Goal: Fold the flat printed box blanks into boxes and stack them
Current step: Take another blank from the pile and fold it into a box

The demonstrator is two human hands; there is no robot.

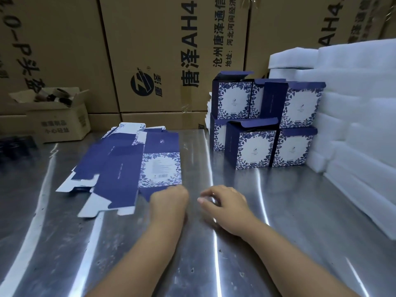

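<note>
A loose pile of flat box blanks [120,166], dark blue with white floral print, lies on the steel table [267,211] at centre left. My left hand [169,200] is at the near flap of the top blank [160,168], fingers curled down over its edge and mostly hidden. My right hand [225,202] is just right of it over bare table, fingers loosely curled, holding nothing. Several folded boxes [257,146] with their top flaps up stand in two tiers at the back right.
White foam sheets [353,108] are piled along the right edge beside the folded boxes. Large brown cartons [171,61] wall off the back. A small open carton [60,118] holding tape rolls sits at the back left.
</note>
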